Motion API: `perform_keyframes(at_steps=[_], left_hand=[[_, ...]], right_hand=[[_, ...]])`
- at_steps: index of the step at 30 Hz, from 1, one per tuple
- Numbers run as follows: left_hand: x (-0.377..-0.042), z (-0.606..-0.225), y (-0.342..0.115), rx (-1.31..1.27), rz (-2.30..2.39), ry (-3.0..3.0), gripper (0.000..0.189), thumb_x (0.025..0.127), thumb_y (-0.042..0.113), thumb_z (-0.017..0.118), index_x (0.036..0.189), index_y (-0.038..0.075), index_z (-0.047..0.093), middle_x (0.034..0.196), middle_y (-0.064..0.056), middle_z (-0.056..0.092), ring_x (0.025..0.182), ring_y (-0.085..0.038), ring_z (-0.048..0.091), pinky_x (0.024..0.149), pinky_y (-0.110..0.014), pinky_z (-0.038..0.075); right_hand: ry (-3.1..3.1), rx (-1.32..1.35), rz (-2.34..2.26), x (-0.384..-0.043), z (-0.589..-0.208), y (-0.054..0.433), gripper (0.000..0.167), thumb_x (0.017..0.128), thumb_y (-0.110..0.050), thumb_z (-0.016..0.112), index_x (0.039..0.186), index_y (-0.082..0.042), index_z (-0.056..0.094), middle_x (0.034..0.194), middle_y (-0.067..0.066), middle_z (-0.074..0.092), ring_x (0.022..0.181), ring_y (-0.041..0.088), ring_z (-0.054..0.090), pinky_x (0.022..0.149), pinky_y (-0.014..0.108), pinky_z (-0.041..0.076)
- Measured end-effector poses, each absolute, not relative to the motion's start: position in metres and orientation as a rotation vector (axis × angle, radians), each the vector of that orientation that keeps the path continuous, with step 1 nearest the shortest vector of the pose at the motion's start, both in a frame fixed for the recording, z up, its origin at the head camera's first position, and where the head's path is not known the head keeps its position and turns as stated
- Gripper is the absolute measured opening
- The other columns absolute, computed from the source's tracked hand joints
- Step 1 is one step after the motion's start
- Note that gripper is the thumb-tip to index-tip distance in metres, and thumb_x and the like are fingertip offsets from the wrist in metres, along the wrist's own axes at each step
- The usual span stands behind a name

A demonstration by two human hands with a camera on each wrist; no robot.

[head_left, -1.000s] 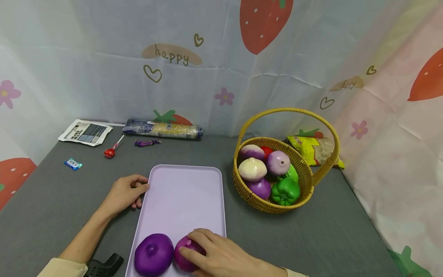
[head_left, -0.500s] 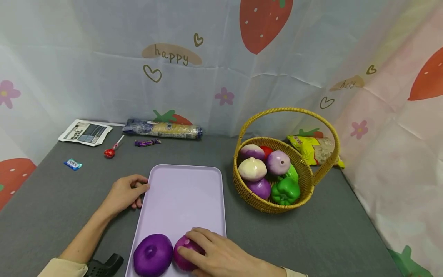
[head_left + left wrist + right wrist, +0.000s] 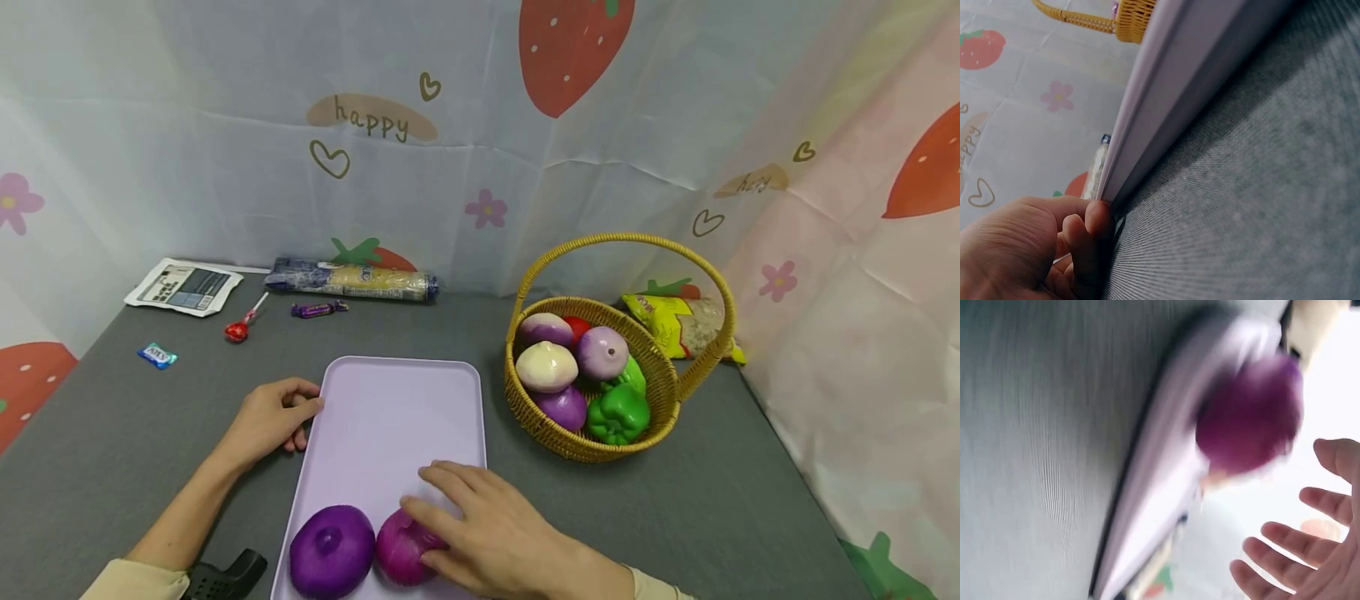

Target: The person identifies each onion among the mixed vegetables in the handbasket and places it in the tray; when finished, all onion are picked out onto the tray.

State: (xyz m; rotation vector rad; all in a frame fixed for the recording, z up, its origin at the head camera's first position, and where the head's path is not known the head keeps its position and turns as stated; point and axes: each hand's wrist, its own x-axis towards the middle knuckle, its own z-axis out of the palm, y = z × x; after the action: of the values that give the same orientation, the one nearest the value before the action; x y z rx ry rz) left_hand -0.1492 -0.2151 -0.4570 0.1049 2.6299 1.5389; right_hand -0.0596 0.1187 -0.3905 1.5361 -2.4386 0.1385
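Note:
A pale lilac tray (image 3: 397, 417) lies on the grey table in the head view. At its left rim, the thumb and forefinger of my left hand (image 3: 272, 418) pinch the edge; the left wrist view shows these fingertips (image 3: 1099, 215) right at the rim. Two vegetables sit side by side at the tray's near end: a round deep-purple one (image 3: 332, 550) with a nub on top and a magenta onion (image 3: 405, 546). My right hand (image 3: 498, 529) hovers at the onion's right with fingers spread; in the right wrist view a gap separates its fingers from the onion.
Right of the tray stands a yellow wicker basket (image 3: 577, 450) with a tall handle, holding several vegetables, including a green pepper (image 3: 618, 414). A yellow food bag (image 3: 675, 321) lies behind it. Along the back left are packets, a lollipop (image 3: 237, 331) and wrapped candies.
My right hand has let go of the onion, spreading its fingers and lifting slightly away to the right. The left hand, tray and basket stay in place.

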Motion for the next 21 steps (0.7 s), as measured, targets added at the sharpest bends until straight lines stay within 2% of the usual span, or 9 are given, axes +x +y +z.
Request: perform_keyframes(at_steps=[5,9,12,17,21], left_hand=[[-0.149,-0.456,-0.215,0.104,1.531,2.643,0.032,0.096,0.020,0.061,0.117,-0.004,0.061,0.069,-0.007,0.061,0.047,-0.011,0.057,0.044,-0.029,0.050],[-0.148,-0.458,-0.215,0.104,1.529,2.650,0.031,0.095,0.019,0.061,0.116,-0.004,0.062,0.069,-0.007,0.061,0.046,-0.012,0.058,0.044,-0.029,0.051],[-0.148,-0.459,-0.214,0.104,1.533,2.642,0.031,0.095,0.019,0.061,0.116,-0.004,0.062,0.068,-0.007,0.061,0.046,-0.012,0.058,0.044,-0.030,0.051],[-0.148,-0.459,-0.214,0.102,1.535,2.639,0.031,0.095,0.018,0.061,0.116,-0.004,0.061,0.068,-0.007,0.061,0.046,-0.012,0.058,0.044,-0.030,0.051],[-0.149,-0.458,-0.215,0.102,1.536,2.649,0.031,0.095,0.018,0.061,0.116,-0.005,0.061,0.068,-0.007,0.061,0.046,-0.012,0.058,0.044,-0.030,0.051]], right_hand=[[-2.359,1.214,0.226,-0.098,-0.374,0.138,0.052,0.086,-0.033,0.071,0.133,-0.015,0.055,0.132,0.012,0.056,0.121,0.026,0.057,0.100,0.041,0.051],[-2.407,0.926,0.282,-0.131,-0.366,0.161,0.050,0.086,-0.027,0.071,0.131,-0.011,0.056,0.130,0.018,0.056,0.118,0.032,0.056,0.097,0.048,0.050],[-2.493,0.742,0.284,-0.146,-0.366,0.176,0.054,0.086,-0.029,0.071,0.134,-0.010,0.054,0.133,0.023,0.053,0.121,0.037,0.053,0.099,0.057,0.047],[-2.646,0.611,0.260,-0.156,-0.368,0.190,0.061,0.089,-0.035,0.068,0.143,-0.014,0.048,0.142,0.026,0.046,0.130,0.043,0.046,0.108,0.065,0.036],[-2.703,0.606,0.223,-0.159,-0.369,0.192,0.060,0.091,-0.038,0.066,0.144,-0.016,0.048,0.145,0.024,0.045,0.133,0.045,0.044,0.108,0.065,0.036]])
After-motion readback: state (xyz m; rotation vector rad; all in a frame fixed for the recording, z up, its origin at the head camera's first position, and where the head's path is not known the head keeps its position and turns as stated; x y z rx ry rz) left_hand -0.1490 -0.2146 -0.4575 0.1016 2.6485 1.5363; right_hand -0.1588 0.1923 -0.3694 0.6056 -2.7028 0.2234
